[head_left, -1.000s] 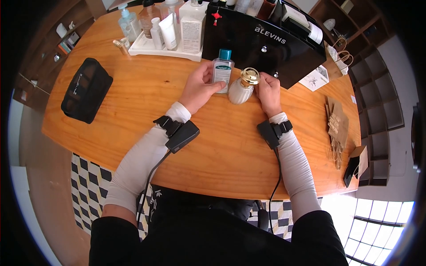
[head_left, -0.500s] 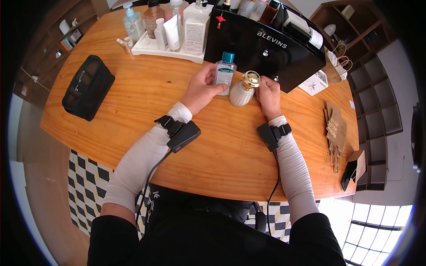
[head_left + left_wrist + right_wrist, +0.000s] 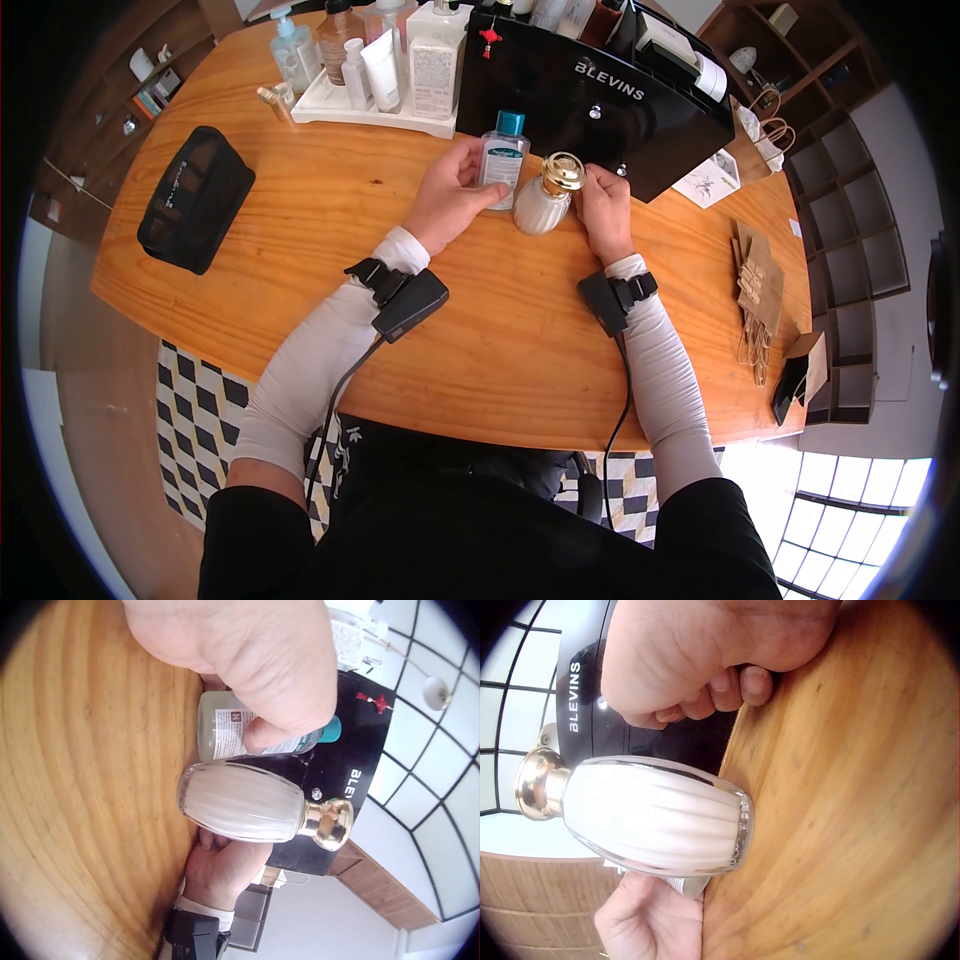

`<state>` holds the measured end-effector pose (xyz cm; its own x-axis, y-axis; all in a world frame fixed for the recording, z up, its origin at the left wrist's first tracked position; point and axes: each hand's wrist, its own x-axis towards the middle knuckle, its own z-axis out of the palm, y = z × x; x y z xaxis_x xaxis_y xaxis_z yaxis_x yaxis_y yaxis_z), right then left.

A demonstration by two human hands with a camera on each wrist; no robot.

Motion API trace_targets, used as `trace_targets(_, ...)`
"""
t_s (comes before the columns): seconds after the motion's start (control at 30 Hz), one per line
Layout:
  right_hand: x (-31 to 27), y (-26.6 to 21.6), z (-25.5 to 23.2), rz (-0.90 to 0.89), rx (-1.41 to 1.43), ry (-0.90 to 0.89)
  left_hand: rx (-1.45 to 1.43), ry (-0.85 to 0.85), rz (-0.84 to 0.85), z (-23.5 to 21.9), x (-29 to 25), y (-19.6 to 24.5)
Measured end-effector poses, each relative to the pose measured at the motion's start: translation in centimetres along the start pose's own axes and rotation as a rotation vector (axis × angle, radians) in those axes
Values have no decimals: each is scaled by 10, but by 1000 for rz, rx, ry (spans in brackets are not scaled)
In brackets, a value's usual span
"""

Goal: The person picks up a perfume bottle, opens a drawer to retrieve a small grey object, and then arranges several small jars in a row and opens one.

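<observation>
The orange-brown wooden table [image 3: 480, 350] is bearing a glossy black box [image 3: 540, 92] — right hand [image 3: 607, 212] clenching empty, left hand [image 3: 445, 206] gripping; a ribbed white gold-capped bottle [image 3: 541, 210] is standing between them, beside the left's catch — a clear, teal-capped bottle [image 3: 501, 163].

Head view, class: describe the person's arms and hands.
The left hand and right hand are bare. Wrinkled off-white arm sleeves cover both forearms below short black shirt sleeves. Each wrist carries a black strap and boxy black device with a black cable.
</observation>
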<state>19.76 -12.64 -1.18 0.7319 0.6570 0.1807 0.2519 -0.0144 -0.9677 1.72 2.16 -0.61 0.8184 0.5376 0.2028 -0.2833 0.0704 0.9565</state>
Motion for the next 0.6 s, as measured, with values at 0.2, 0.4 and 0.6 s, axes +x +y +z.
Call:
trace_targets(0.2, -4, -6, 2, 20, 20, -5, 5, -13, 26, -1, 0, -2)
trace_targets(0.4, -1, -2, 0, -4, -30, -5, 16, -10, 14, -1, 1, 0)
trace_targets(0.6, -2, -3, 0, 2, -27, 9, 23, 3, -3, 0, 0, 0)
